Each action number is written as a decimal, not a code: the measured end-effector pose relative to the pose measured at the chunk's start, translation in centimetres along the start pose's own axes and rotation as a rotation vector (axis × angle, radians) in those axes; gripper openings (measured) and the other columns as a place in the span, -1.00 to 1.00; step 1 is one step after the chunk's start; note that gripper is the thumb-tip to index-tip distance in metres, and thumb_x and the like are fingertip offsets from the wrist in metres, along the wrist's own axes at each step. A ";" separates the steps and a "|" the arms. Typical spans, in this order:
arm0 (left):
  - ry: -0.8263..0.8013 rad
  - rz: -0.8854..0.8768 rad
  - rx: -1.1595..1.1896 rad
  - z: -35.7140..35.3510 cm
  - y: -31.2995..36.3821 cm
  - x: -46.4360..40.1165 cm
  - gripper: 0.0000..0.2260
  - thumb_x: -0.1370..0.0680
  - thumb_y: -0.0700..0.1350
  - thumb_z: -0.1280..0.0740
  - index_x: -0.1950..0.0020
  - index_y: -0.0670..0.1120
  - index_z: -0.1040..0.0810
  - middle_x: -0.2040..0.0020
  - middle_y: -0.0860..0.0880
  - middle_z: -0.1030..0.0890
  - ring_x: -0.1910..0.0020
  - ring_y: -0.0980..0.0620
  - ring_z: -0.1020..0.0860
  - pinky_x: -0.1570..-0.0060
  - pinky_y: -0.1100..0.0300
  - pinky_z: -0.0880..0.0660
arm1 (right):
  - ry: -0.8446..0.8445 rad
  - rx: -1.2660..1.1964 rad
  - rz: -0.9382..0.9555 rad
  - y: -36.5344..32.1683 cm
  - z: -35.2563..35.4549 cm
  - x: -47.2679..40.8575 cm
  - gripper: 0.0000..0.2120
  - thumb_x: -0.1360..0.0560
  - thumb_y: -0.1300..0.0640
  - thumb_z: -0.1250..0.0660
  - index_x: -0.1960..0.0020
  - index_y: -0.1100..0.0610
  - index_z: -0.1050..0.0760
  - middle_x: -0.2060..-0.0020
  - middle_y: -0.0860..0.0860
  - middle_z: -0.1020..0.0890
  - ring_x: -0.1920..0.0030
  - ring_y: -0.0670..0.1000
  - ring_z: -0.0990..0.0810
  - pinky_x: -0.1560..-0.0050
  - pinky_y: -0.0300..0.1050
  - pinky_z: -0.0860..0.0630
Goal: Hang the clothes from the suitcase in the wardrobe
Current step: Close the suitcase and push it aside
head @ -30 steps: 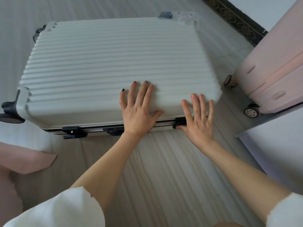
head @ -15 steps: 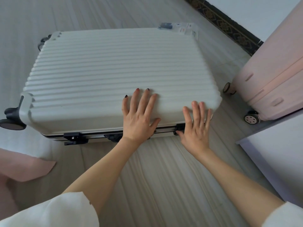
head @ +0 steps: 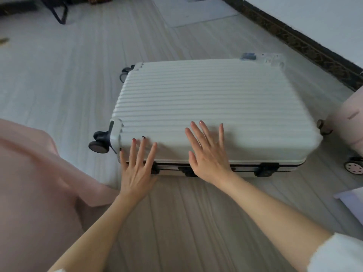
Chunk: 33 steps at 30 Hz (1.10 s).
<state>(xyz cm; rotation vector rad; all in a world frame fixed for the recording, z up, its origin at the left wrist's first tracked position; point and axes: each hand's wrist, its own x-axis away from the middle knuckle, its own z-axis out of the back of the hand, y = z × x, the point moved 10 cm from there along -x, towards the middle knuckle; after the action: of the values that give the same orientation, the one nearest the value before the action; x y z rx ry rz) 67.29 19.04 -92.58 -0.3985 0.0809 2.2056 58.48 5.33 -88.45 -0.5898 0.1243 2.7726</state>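
A white ribbed hard-shell suitcase (head: 206, 107) lies flat and closed on the pale wood floor, its black latches (head: 266, 169) along the near edge. My left hand (head: 137, 167) lies flat with straight spread fingers on the near left corner of the lid. My right hand (head: 208, 152) rests flat on the lid near the middle of the front edge, fingers straight and spread. No clothes or wardrobe are in view.
A pink suitcase (head: 351, 124) with wheels stands at the right edge. Pink fabric (head: 35, 173) covers the floor at the left. A dark patterned skirting board (head: 298, 42) runs along the wall at the back right. Dark bag straps (head: 59, 10) lie far back left.
Both hands have slid left along the front of the lid: the left to the near left corner, the right to the middle. The view has shifted, so the suitcase now sits further right.
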 end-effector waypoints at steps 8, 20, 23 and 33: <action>0.087 -0.106 -0.110 -0.5 -2.7 -1.2 0.22 0.02 0.11 -0.64 -0.49 0.11 0.00 -0.46 -0.20 -0.13 -0.44 -0.28 -0.11 -0.34 -0.32 -0.05 | -0.051 0.084 -0.096 -1.9 -2.9 -0.4 -0.39 -0.37 0.03 -0.07 -0.41 0.14 -0.16 -0.42 0.09 -0.31 -0.45 0.11 -0.13 -0.39 0.33 0.07; 0.121 -0.044 -0.098 -1.0 -2.9 -1.0 0.09 -0.03 -0.10 -0.64 -0.46 0.08 -0.15 -0.42 -0.23 -0.21 -0.41 -0.31 -0.17 -0.29 -0.37 -0.13 | -0.062 0.067 -0.125 -2.1 -2.8 -0.6 -0.39 -0.34 0.05 -0.07 -0.39 0.12 -0.20 -0.42 0.03 -0.34 -0.43 0.09 -0.17 -0.38 0.28 0.02; 0.096 -0.006 -0.036 -0.8 -2.9 -1.2 0.10 0.00 -0.12 -0.64 -0.44 0.09 -0.17 -0.43 -0.21 -0.19 -0.43 -0.29 -0.13 -0.30 -0.37 -0.09 | -0.084 0.076 -0.116 -2.0 -2.8 -0.6 -0.38 -0.32 0.07 -0.06 -0.39 0.11 -0.20 -0.42 0.02 -0.35 -0.43 0.08 -0.19 -0.37 0.27 -0.02; 0.045 0.208 0.279 3.4 1.4 -5.3 -0.61 -0.36 -0.12 -0.26 -0.20 -0.06 -0.37 -0.28 -0.16 -0.47 -0.36 -0.22 -0.36 -0.28 -0.39 -0.11 | 0.026 -0.067 -0.254 7.3 2.8 -0.1 -0.53 -0.40 0.11 -0.06 -0.28 0.14 -0.40 -0.27 0.11 -0.51 -0.31 0.07 -0.42 -0.31 0.35 -0.19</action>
<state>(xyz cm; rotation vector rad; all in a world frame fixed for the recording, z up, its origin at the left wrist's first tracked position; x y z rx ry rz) 68.37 14.75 -87.85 -0.2940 0.4677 2.3457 55.23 -1.25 -85.69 -0.6126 -0.0366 2.5312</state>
